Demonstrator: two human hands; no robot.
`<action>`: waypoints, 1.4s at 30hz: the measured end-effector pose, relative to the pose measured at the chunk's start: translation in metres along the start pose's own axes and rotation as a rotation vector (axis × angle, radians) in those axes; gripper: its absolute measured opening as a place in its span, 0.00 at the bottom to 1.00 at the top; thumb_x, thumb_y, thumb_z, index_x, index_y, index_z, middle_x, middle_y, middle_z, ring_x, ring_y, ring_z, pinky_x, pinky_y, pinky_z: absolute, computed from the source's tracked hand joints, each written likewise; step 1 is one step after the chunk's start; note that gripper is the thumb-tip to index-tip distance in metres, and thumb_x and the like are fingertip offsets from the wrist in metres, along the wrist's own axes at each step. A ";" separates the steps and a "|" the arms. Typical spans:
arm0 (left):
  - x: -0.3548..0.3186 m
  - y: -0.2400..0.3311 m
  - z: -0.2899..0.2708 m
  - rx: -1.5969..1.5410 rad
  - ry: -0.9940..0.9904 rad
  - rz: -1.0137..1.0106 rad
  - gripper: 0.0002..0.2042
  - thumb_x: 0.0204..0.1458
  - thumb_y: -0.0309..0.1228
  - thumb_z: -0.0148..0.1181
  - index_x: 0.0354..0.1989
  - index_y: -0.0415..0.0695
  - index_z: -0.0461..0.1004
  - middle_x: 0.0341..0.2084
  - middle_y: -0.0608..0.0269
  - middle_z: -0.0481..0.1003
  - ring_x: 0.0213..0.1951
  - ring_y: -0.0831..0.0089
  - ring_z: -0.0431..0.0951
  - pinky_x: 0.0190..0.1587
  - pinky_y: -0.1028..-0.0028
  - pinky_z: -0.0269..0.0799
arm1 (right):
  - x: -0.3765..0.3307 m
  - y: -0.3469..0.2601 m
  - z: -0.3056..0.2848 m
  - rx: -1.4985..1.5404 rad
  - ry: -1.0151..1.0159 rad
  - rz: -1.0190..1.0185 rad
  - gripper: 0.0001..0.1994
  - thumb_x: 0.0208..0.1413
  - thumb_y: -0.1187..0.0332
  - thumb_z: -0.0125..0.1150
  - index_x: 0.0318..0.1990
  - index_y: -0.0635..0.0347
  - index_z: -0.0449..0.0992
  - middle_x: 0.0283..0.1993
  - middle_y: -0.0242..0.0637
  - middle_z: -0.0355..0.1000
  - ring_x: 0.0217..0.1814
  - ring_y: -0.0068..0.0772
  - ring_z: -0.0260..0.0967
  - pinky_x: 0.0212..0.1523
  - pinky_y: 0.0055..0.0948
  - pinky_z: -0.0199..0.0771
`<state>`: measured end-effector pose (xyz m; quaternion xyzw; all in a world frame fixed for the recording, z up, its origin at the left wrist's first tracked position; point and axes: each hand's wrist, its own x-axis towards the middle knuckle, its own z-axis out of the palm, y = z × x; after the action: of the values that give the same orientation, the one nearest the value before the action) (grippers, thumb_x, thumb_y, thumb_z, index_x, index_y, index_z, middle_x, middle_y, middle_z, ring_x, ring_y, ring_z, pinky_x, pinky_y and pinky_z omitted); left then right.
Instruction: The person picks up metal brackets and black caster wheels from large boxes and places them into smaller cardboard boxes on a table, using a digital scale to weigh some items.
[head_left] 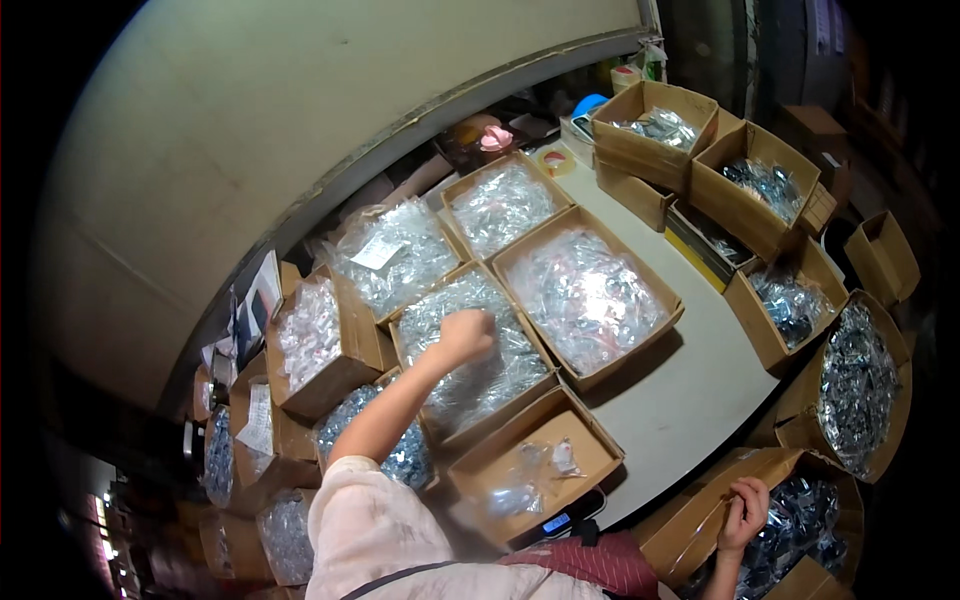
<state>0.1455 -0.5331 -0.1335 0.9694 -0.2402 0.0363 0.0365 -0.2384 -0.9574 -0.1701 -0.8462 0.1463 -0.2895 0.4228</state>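
My left hand point(468, 335) is over a cardboard box of small clear plastic packets point(470, 385) in the middle of the table. Its fingers are curled closed against the packets, and whatever they hold is hidden. At the lower right, my right hand point(745, 510) is above a large carton of dark, shiny packets point(800, 520). Those fingers are bent together, and I cannot make out what is in them. Just in front of me stands a shallow cardboard box point(590, 440) with a few clear packets point(515, 495) in it, on a scale with a lit display point(556, 523).
Boxes of clear packets point(590, 300) crowd the table's middle. A bulging clear bag point(395, 255) with a white label lies behind them. Stacked cartons point(755, 185) line the right side, others point(320, 345) the left. A tape roll point(556, 161) sits at the back by the wall.
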 end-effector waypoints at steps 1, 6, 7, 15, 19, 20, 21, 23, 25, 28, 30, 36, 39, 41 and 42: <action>-0.005 -0.004 0.003 -0.021 0.044 0.011 0.10 0.39 0.37 0.66 0.29 0.47 0.79 0.17 0.63 0.74 0.21 0.73 0.74 0.26 0.70 0.67 | 0.000 -0.001 -0.001 0.009 -0.012 0.007 0.08 0.50 0.80 0.48 0.34 0.69 0.75 0.41 0.46 0.70 0.43 0.42 0.69 0.46 0.30 0.69; -0.034 0.011 -0.012 -0.851 -0.094 -0.221 0.05 0.45 0.30 0.63 0.26 0.42 0.79 0.16 0.68 0.74 0.18 0.81 0.69 0.23 0.78 0.63 | -0.006 0.005 0.000 0.015 -0.013 0.006 0.08 0.50 0.80 0.48 0.34 0.70 0.74 0.42 0.46 0.69 0.45 0.41 0.68 0.49 0.30 0.68; -0.044 0.028 -0.026 -1.057 -0.186 -0.280 0.04 0.47 0.29 0.61 0.26 0.42 0.79 0.16 0.70 0.73 0.18 0.83 0.68 0.22 0.79 0.61 | -0.006 0.006 0.000 -0.009 0.004 -0.026 0.08 0.50 0.80 0.48 0.35 0.70 0.75 0.42 0.46 0.70 0.44 0.41 0.69 0.47 0.30 0.69; -0.163 0.089 -0.034 -0.830 -0.399 0.240 0.17 0.56 0.38 0.59 0.50 0.42 0.74 0.38 0.63 0.77 0.44 0.76 0.74 0.49 0.73 0.70 | -0.011 0.025 0.003 0.001 -0.019 -0.089 0.11 0.56 0.79 0.47 0.41 0.70 0.76 0.48 0.45 0.69 0.48 0.38 0.68 0.49 0.29 0.69; -0.181 0.052 -0.050 -1.044 -0.145 -0.078 0.22 0.56 0.40 0.61 0.58 0.47 0.71 0.45 0.60 0.78 0.47 0.72 0.76 0.50 0.70 0.71 | -0.015 0.035 -0.002 -0.017 -0.070 -0.084 0.11 0.56 0.79 0.46 0.42 0.70 0.75 0.50 0.46 0.68 0.51 0.40 0.67 0.53 0.31 0.68; -0.183 0.034 -0.060 -1.018 -0.071 -0.343 0.20 0.55 0.39 0.61 0.56 0.46 0.73 0.44 0.60 0.78 0.45 0.71 0.77 0.48 0.71 0.72 | -0.017 0.038 -0.002 -0.014 -0.073 -0.090 0.11 0.56 0.79 0.46 0.42 0.70 0.75 0.50 0.46 0.68 0.51 0.40 0.67 0.53 0.31 0.68; -0.192 0.006 -0.056 -0.756 0.175 -0.450 0.17 0.51 0.34 0.63 0.49 0.44 0.77 0.41 0.57 0.78 0.44 0.66 0.78 0.48 0.68 0.71 | -0.017 0.037 -0.001 -0.019 -0.073 -0.085 0.11 0.56 0.79 0.46 0.42 0.70 0.75 0.50 0.45 0.68 0.51 0.40 0.67 0.54 0.32 0.68; -0.214 -0.053 -0.043 0.006 0.390 -0.420 0.22 0.42 0.31 0.66 0.49 0.44 0.73 0.46 0.52 0.73 0.51 0.51 0.70 0.53 0.60 0.67 | -0.018 0.039 0.000 -0.013 -0.079 -0.091 0.11 0.56 0.79 0.46 0.42 0.70 0.75 0.50 0.45 0.68 0.52 0.40 0.67 0.54 0.32 0.67; -0.241 -0.082 -0.024 0.322 0.331 -0.498 0.21 0.40 0.30 0.64 0.46 0.45 0.73 0.43 0.49 0.71 0.46 0.50 0.70 0.47 0.59 0.67 | -0.018 0.046 0.002 0.041 -0.064 -0.098 0.11 0.56 0.80 0.45 0.42 0.70 0.75 0.49 0.45 0.68 0.52 0.40 0.66 0.55 0.33 0.66; -0.239 -0.095 -0.018 0.284 0.310 -0.379 0.18 0.37 0.31 0.65 0.39 0.44 0.72 0.38 0.52 0.71 0.41 0.52 0.70 0.42 0.59 0.67 | -0.019 0.047 -0.008 -0.004 -0.070 -0.106 0.11 0.56 0.80 0.45 0.41 0.70 0.75 0.49 0.45 0.68 0.52 0.41 0.66 0.55 0.34 0.66; -0.250 -0.096 -0.018 0.268 0.273 -0.337 0.16 0.36 0.32 0.66 0.36 0.44 0.72 0.34 0.54 0.71 0.39 0.54 0.70 0.40 0.59 0.66 | -0.018 0.054 -0.006 -0.005 -0.084 -0.123 0.10 0.56 0.80 0.45 0.40 0.70 0.75 0.48 0.45 0.68 0.52 0.42 0.66 0.56 0.34 0.65; -0.284 -0.081 -0.011 -0.709 0.670 -0.694 0.14 0.43 0.33 0.66 0.36 0.41 0.72 0.30 0.63 0.75 0.34 0.67 0.76 0.36 0.69 0.70 | -0.019 0.048 -0.006 -0.074 -0.050 -0.212 0.12 0.58 0.77 0.47 0.46 0.69 0.74 0.50 0.46 0.69 0.54 0.43 0.66 0.59 0.36 0.63; -0.306 -0.083 -0.012 -1.494 0.751 -0.849 0.12 0.47 0.32 0.63 0.38 0.39 0.73 0.32 0.62 0.76 0.33 0.70 0.76 0.35 0.72 0.72 | -0.018 0.065 -0.007 -0.086 -0.040 -0.231 0.14 0.59 0.75 0.48 0.50 0.68 0.73 0.51 0.44 0.69 0.55 0.42 0.66 0.60 0.36 0.62; -0.315 -0.091 -0.020 -1.814 0.821 -0.911 0.11 0.48 0.32 0.62 0.38 0.40 0.73 0.32 0.60 0.76 0.32 0.69 0.76 0.36 0.69 0.73 | -0.018 0.074 -0.011 -0.122 -0.082 -0.249 0.13 0.59 0.76 0.47 0.49 0.69 0.73 0.50 0.44 0.70 0.55 0.42 0.66 0.60 0.36 0.62; -0.321 -0.096 -0.024 -2.076 0.805 -0.892 0.10 0.49 0.32 0.62 0.36 0.40 0.73 0.32 0.58 0.76 0.32 0.66 0.76 0.37 0.66 0.74 | -0.016 0.082 -0.013 -0.140 -0.115 -0.259 0.13 0.59 0.76 0.47 0.49 0.69 0.73 0.50 0.44 0.70 0.55 0.42 0.66 0.60 0.36 0.62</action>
<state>-0.0944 -0.2977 -0.1427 0.3942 0.2309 0.1100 0.8827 -0.2594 -1.0067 -0.2358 -0.9006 0.0317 -0.2819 0.3294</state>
